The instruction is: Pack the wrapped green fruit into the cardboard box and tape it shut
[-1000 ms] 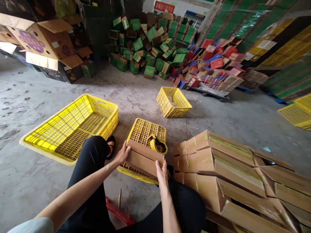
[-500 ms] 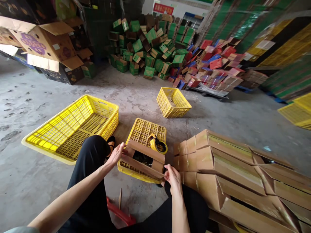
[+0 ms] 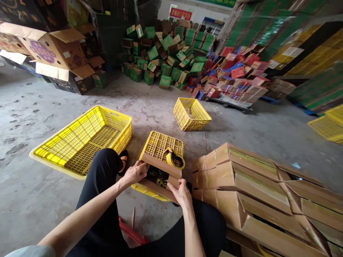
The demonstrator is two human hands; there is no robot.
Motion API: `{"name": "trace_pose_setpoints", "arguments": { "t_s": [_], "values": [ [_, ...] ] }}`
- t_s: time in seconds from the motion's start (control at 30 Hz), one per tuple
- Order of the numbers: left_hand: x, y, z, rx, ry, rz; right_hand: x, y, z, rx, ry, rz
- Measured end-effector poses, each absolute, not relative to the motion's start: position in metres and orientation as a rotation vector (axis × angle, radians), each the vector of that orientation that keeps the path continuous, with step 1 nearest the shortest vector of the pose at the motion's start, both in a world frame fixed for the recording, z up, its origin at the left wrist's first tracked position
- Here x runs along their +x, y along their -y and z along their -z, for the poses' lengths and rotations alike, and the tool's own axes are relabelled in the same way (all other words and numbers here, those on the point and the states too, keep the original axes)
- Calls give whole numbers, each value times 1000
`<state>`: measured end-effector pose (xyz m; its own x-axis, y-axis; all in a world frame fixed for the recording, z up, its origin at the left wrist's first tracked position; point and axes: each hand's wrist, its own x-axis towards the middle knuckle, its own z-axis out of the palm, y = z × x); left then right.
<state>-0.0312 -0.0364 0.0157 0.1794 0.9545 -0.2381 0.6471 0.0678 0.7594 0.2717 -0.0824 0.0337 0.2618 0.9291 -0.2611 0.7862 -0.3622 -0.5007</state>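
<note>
Cardboard box (image 3: 160,175) is sitting on an upturned yellow crate (image 3: 160,144) just ahead of the person's knees, between the two hands. Compared with half a second ago, when the near flap was lying spread wide toward the right hand, both hands are now sitting closer in and the opening is looking narrower, with dark printed contents showing between the flaps. Left hand (image 3: 136,172) is resting on the box's left corner, fingers (image 3: 143,165) curled together over the flap edge; right hand (image 3: 182,192) is pressing on the near right flap, fingers (image 3: 173,187) lying flat and close together on the cardboard, no longer pinching the flap tip out to the right. A yellow tape dispenser (image 3: 174,159) is standing just beyond the right fingers, touching the box's far flap, where it stood before. Close to the right of the right fingers, a stack of flattened cartons (image 3: 254,185) is crowding the box's edge, leaving little room there. Left of the left fingers, past the knee, a big yellow crate (image 3: 85,137) is lying on the concrete floor (image 3: 32,200), with bare floor around it. Farther ahead a small yellow basket (image 3: 190,114) is sitting well apart.
</note>
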Motion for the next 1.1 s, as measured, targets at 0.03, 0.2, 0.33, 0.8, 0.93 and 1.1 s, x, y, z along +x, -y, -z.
{"name": "trace_pose_setpoints", "arguments": {
  "t_s": [0.03, 0.2, 0.33, 0.8, 0.93, 1.1],
  "values": [
    [-29, 36, -15, 1669, -1549, -483, 271, 82, -35, -2275, 1601, -738],
    [-40, 35, -17, 1698, -1535, -534, 278, 81, -37, -2207, 1529, -873],
    [-64, 40, -26, 1679, -1370, -629, 287, 80, -38, -2151, 1510, -970],
    [-65, 13, -28, 1861, -1306, -571, 302, 71, -38, -2062, 1319, -907],
    [-57, 9, -19, 1875, -1388, -578, 303, 75, -35, -1950, 1349, -863],
    [-49, 13, -10, 1900, -1492, -579, 300, 79, -27, -1911, 1382, -838]
  ]
}}
